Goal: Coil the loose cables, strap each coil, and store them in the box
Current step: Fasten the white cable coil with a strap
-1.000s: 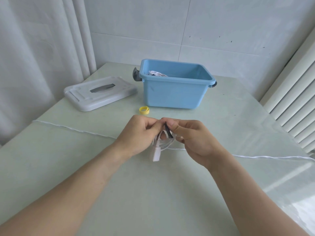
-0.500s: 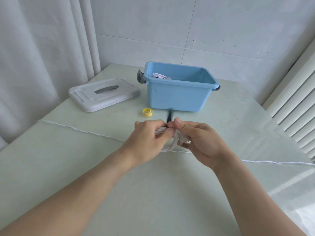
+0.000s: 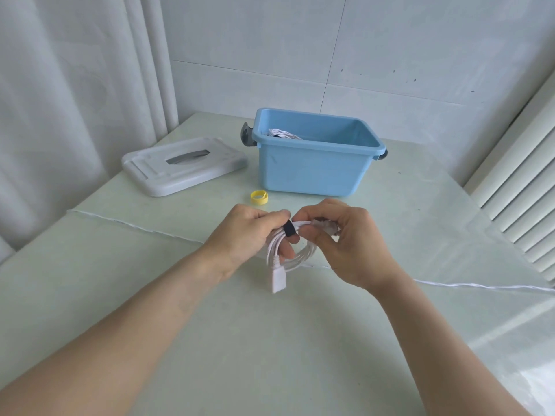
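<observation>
- A coiled white cable point(image 3: 295, 250) is held above the table point(image 3: 270, 340), in front of the blue box, between both hands.
- A black strap point(image 3: 289, 229) is wrapped round the top of the coil, where the strands are bunched together.
- A white plug point(image 3: 277, 277) is seen hanging from the lower left of the coil, pointing down toward the table.
- The coil is gripped by the left hand point(image 3: 249, 232), whose fingers are curled round the strands just left of the strap, with the thumb laid across the loop.
- The coil is pinched by the right hand point(image 3: 342, 241) just right of the strap; its fingers are curled over the top of the strands, and what lies under them is partly hidden, perhaps the other plug.
- A blue box point(image 3: 312, 169) is set upright and open on the table behind the hands; white cable point(image 3: 280, 134) is lying inside it at the left end.
- A small yellow strap point(image 3: 259, 196), rolled into a ring, is lying on the table between the box and the hands, apart from both.
- A white lid point(image 3: 183, 165) is laid flat on the table to the left of the box.
- A thin white line point(image 3: 480, 285) is seen running across the table surface from left to right, passing behind the hands.
</observation>
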